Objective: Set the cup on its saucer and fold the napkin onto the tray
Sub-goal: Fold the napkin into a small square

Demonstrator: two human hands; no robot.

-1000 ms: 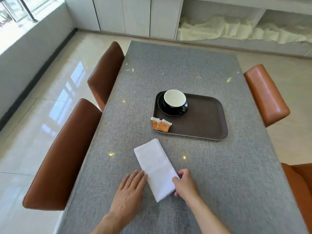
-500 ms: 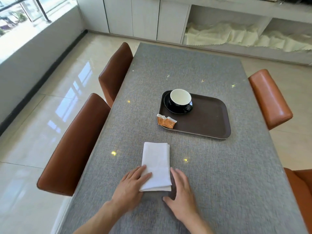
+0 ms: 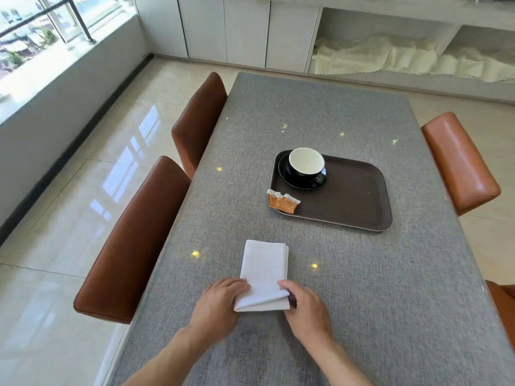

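Observation:
A black cup with a white inside stands on its black saucer in the far left corner of the brown tray. A white folded napkin lies on the grey table in front of the tray. My left hand grips the napkin's near left corner. My right hand pinches the near right corner, and the top layer there is lifted and curled.
Orange sugar packets lie over the tray's near left edge. Brown leather chairs stand at the left and right sides of the table. A white cabinet with cloth on its shelves lines the far wall.
The napkin went from slanted to straight on the table. Both hands shifted from lying flat beside it to pinching its near corners, and the near edge has lifted.

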